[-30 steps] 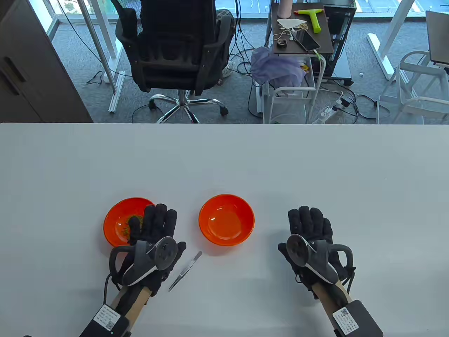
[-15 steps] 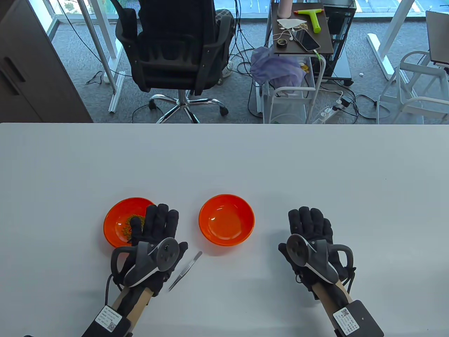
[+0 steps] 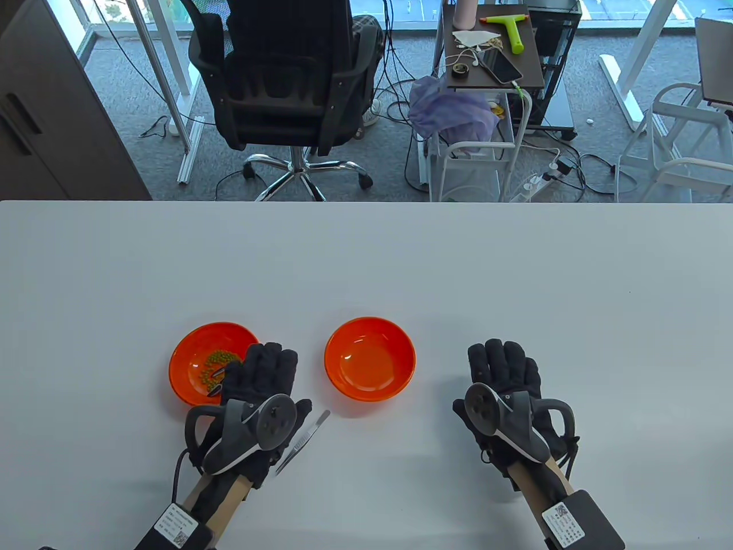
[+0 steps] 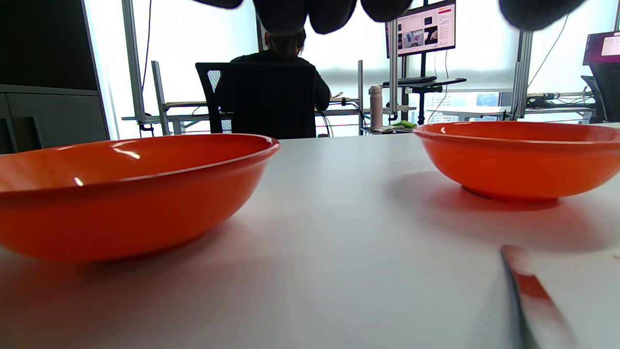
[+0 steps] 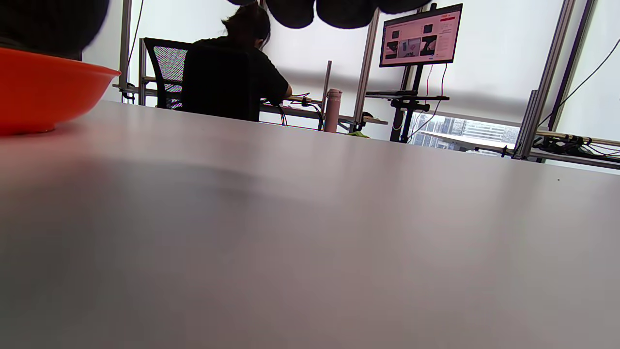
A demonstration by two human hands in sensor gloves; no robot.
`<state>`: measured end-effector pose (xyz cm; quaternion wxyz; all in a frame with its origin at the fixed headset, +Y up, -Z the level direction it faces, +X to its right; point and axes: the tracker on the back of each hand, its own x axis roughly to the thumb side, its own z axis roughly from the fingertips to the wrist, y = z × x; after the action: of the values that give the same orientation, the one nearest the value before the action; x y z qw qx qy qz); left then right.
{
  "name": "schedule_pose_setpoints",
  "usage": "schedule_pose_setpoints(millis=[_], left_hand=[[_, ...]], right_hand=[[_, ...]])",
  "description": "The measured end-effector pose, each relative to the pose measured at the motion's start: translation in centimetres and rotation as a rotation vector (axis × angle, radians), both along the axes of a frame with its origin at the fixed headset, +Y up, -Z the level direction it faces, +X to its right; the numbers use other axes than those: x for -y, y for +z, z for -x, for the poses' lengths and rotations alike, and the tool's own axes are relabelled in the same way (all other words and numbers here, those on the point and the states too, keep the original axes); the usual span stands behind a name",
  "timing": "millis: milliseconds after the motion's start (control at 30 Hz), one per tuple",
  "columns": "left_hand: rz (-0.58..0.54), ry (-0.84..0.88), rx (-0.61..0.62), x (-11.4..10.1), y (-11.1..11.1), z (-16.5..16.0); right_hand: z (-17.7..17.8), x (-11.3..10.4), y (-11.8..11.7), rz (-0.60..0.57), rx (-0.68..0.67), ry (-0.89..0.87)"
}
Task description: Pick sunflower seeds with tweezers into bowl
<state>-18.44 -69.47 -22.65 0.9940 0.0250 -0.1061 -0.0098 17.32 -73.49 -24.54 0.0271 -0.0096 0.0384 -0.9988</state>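
Note:
An orange bowl (image 3: 192, 358) at the left holds small green seeds (image 3: 213, 364); it also shows in the left wrist view (image 4: 121, 194). A second orange bowl (image 3: 370, 358) stands to its right with nothing in it, and appears in the left wrist view (image 4: 523, 155) and the right wrist view (image 5: 43, 89). Metal tweezers (image 3: 309, 433) lie on the table between the bowls' front edges; their blurred end shows in the left wrist view (image 4: 537, 300). My left hand (image 3: 260, 372) lies flat and open beside the seed bowl, just left of the tweezers. My right hand (image 3: 507, 366) lies flat and open on the table, right of the second bowl.
The white table (image 3: 366, 258) stretches far beyond the bowls. Behind its far edge stand an office chair (image 3: 286, 86) and a cart (image 3: 492, 57) with small items.
My left hand has slid right and slightly back, off the seed bowl's rim, uncovering the seeds and nearing the tweezers. My right hand has barely moved.

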Motion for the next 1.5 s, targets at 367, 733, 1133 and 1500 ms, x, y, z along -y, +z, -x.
schedule_pose_setpoints(millis=[367, 733, 1133, 1500], left_hand=[[0.263, -0.017, 0.043, 1.1, 0.3, -1.7], [0.550, -0.215, -0.028, 4.2, -0.8, -2.0], [0.555, -0.252, -0.052, 4.9, -1.2, -2.5], [0.510, -0.094, 0.012, 2.5, -1.0, -1.7]], right_hand=[[0.3, 0.0, 0.0, 0.022, -0.005, 0.015], [0.4, 0.1, 0.1, 0.052, -0.003, 0.036], [0.7, 0.1, 0.2, 0.064, -0.006, 0.038], [1.7, -1.7, 0.8, -0.040, -0.056, -0.106]])
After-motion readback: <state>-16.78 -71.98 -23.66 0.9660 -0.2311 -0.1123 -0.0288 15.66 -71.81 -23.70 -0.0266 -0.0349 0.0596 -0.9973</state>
